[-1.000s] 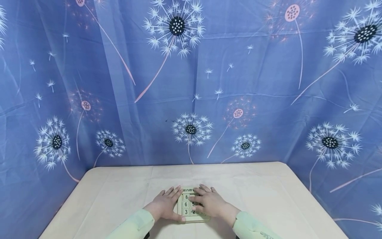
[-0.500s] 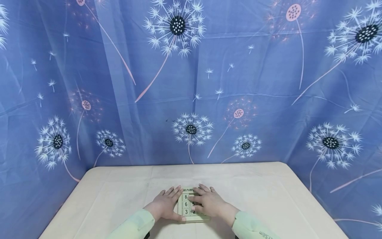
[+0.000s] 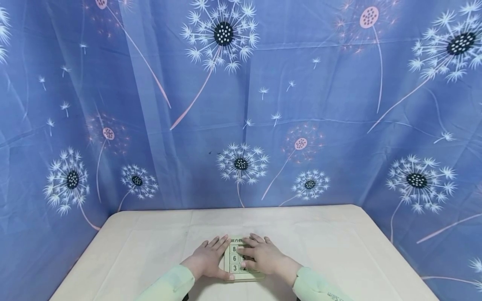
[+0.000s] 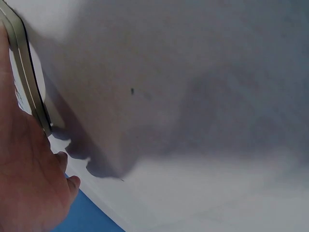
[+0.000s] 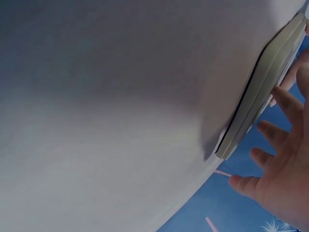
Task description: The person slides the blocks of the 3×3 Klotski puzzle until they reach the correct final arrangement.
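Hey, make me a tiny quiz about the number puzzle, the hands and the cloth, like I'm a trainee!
1. In the head view, which numbers run down the puzzle's left column, top to bottom?
2. True or false: the right hand reaches over the puzzle.
3. Fill in: the blue cloth behind the table has printed ____.

Key:
1. 8, 6, 3.
2. True; the left hand is at its left edge.
3. Dandelions.

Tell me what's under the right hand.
Under the right hand is part of the number puzzle, with tile 5 and tile 2 partly showing. Its right column is mostly covered, its numbers unclear.
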Demonstrator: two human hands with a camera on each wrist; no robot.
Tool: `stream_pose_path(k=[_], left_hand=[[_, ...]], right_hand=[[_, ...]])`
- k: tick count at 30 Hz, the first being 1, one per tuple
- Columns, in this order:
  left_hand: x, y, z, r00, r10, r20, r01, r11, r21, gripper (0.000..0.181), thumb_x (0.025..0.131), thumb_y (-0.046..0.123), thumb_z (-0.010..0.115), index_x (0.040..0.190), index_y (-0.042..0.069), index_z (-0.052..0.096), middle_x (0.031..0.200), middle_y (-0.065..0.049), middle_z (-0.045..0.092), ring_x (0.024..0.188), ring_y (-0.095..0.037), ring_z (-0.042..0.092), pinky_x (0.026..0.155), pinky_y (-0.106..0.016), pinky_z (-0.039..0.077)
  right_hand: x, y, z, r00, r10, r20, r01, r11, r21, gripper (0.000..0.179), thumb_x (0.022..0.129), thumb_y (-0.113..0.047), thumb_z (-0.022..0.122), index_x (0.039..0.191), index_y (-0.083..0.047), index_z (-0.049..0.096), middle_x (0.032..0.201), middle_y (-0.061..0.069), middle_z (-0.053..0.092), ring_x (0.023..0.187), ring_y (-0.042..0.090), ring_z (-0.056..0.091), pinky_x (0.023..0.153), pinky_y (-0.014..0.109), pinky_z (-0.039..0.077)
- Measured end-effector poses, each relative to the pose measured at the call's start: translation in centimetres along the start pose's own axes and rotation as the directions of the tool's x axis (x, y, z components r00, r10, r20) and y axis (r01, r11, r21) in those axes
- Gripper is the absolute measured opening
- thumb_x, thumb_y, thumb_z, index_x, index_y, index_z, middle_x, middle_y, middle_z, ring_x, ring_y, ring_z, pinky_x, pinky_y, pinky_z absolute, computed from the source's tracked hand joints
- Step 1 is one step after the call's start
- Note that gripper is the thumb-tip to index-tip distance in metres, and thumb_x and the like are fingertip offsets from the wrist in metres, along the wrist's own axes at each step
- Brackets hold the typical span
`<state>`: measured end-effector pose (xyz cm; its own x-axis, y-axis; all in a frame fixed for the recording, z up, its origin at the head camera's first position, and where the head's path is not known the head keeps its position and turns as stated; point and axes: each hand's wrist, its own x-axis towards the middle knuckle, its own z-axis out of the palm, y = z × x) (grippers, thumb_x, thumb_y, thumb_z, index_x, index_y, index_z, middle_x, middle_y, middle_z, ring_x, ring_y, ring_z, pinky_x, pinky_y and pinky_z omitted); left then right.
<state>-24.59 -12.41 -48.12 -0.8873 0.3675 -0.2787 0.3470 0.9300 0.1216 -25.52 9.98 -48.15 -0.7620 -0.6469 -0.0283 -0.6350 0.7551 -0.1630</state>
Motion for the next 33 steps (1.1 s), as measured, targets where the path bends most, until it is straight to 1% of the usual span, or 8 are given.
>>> stream_pose_path(k=[7,13,19,24,29,33], left_hand=[[0.1,-0.1,0.1,1.0,-0.001,0.011,0.001,1.0,-0.015,0.111,0.078,0.077,0.07,0.162,0.016,0.029,0.173,0.001,0.024,0.159,-0.028,0.027,0.13,-0.052,0.028],[0.1,0.0,0.0,1.0,-0.003,0.006,0.003,1.0,-0.012,0.112,0.078,0.076,0.071,0.162,0.016,0.029,0.173,0.0,0.025,0.159,-0.028,0.028,0.131,-0.052,0.027],[-0.1,0.1,-0.1,1.0,-0.004,0.002,0.004,1.0,-0.017,0.112,0.078,0.076,0.071,0.162,0.015,0.029,0.173,0.0,0.025,0.159,-0.028,0.028,0.131,-0.052,0.026],[0.0,0.0,-0.1,1.0,-0.012,0.003,0.012,1.0,-0.016,0.113,0.078,0.076,0.071,0.162,0.016,0.029,0.173,0.001,0.024,0.159,-0.028,0.027,0.131,-0.052,0.026],[-0.1,0.1,-0.1,1.0,-0.019,0.012,0.02,1.0,-0.024,0.113,0.077,0.076,0.071,0.162,0.016,0.029,0.173,0.001,0.024,0.16,-0.027,0.027,0.131,-0.051,0.026],[-0.1,0.1,-0.1,1.0,-0.014,0.003,0.014,1.0,-0.025,0.113,0.077,0.075,0.072,0.162,0.015,0.03,0.173,0.0,0.025,0.159,-0.028,0.027,0.131,-0.052,0.026]], right_hand=[[-0.4,0.5,-0.3,1.0,-0.009,0.003,0.008,1.0,0.03,0.05,0.099,-0.053,0.059,0.144,-0.029,0.06,0.157,0.007,0.052,0.149,0.038,0.043,0.115,0.07,0.041],[-1.1,1.4,-0.3,0.999,-0.01,-0.034,0.011,0.999,0.034,0.052,0.1,-0.053,0.057,0.144,-0.026,0.06,0.156,0.008,0.052,0.148,0.04,0.043,0.115,0.072,0.039],[-1.8,2.5,-0.2,0.997,-0.02,-0.074,0.024,0.998,0.052,0.051,0.1,-0.049,0.058,0.142,-0.02,0.062,0.154,0.011,0.054,0.147,0.043,0.044,0.113,0.075,0.038],[-2.3,3.1,-0.2,0.997,0.002,-0.078,0.003,0.998,0.062,0.052,0.1,-0.051,0.057,0.143,-0.021,0.061,0.155,0.011,0.054,0.148,0.043,0.044,0.114,0.075,0.037],[-2.7,3.5,-0.2,0.996,-0.004,-0.094,0.009,0.998,0.058,0.052,0.1,-0.051,0.058,0.142,-0.02,0.062,0.154,0.013,0.055,0.146,0.044,0.045,0.113,0.076,0.038],[-3.0,3.8,-0.1,0.995,0.001,-0.099,0.006,0.998,0.066,0.054,0.099,-0.052,0.058,0.142,-0.02,0.062,0.154,0.015,0.054,0.146,0.045,0.045,0.113,0.076,0.037]])
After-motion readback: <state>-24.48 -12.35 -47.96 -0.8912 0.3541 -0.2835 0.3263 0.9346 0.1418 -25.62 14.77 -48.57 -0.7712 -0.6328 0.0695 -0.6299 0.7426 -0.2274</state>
